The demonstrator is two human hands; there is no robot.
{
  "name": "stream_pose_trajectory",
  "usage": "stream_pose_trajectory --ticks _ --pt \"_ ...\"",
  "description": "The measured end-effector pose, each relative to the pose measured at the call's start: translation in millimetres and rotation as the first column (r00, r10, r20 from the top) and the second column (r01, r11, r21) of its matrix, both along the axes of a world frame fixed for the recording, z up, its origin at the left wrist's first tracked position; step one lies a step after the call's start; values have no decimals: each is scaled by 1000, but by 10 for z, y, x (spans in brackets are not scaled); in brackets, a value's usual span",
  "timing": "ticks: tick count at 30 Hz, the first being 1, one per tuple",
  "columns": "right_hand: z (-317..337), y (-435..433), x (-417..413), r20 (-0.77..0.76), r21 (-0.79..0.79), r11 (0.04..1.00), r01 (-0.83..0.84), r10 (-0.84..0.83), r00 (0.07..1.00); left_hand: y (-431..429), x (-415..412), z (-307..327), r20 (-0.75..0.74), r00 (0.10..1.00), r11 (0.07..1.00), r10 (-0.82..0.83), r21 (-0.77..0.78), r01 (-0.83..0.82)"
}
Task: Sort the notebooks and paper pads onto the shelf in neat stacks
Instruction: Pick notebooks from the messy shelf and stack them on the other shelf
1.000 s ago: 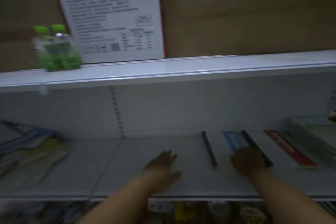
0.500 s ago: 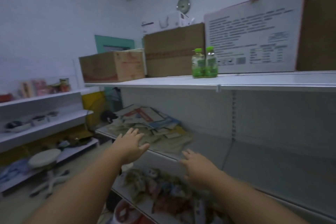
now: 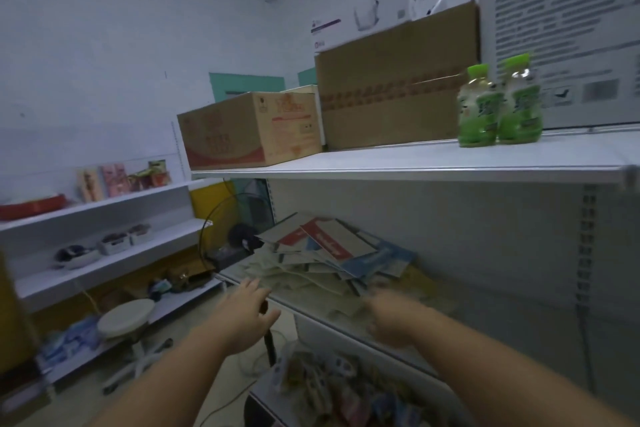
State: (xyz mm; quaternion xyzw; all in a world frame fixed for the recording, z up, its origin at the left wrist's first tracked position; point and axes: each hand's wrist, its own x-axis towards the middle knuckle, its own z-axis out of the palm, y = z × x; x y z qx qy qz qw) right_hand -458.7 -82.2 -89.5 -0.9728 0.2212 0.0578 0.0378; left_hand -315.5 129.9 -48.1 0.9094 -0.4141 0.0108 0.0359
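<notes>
Your left grip (image 3: 242, 317) is wide open. Its fingers are spread and it holds nothing. It hangs in the air just in front of the shelf (image 3: 485, 329). Your right grip (image 3: 391, 317) is near the front of the shelf too. It is too blurry to tell if it is open or closed, and I can see nothing in it.

The notebooks and paper pads (image 3: 322, 270) lie in a messy pile on the shelf, just past both grips. A red and white notebook (image 3: 323, 243) sits tilted on top, with a blue one (image 3: 377, 260) beside it.

I think the job now is to reach in and lift from the pile. Take the top ones first, so the rest do not slide off. Use both grips, one on each side. Keep the same sizes together, then build your stacks to the right of the pile.
</notes>
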Motion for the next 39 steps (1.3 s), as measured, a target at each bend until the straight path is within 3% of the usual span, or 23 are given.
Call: stream_pose_trajectory --ticks 4,9,14,16,21,26,29,31,34,37,39 --pt "-19 -278 602 52 32 997 69 -71 996 -227 392 13 35 998 998 -51 -24 52" --pt "-30 -405 1197 216 90 986 137 -154 964 -308 874 -59 -34 994 995 -99 22 100" --pt "-4 -487 1722 517 134 961 243 -277 810 -448 1476 -14 -55 984 985 -170 -12 170" --pt "-13 -506 1937 568 154 947 284 -319 758 -501 1750 -22 -71 974 976 -217 -48 214" --pt "37 -476 2384 416 290 858 424 -512 752 -650 2404 -30 -159 919 923 -362 -197 329" --pt "92 -420 2632 417 184 749 636 -646 640 -856 2849 -5 -250 831 842 -497 -370 392" --pt "136 -379 2656 413 74 719 691 -652 635 -1021 3052 -7 -464 703 803 -539 -535 262" --pt "122 -392 2595 495 72 714 696 -632 597 -1116 3160 -6 -659 534 801 -530 -595 60" --pt "137 -440 2494 768 201 744 637 -524 370 -1204 3324 4 -852 213 843 -478 -513 -160" --pt "320 -350 2577 869 349 824 447 -463 176 -1261 3577 -40 -885 -37 860 -465 -441 -256" --pt "422 -244 2743 881 403 890 214 -440 173 -1255 3713 -97 -864 -175 854 -472 -400 -333"
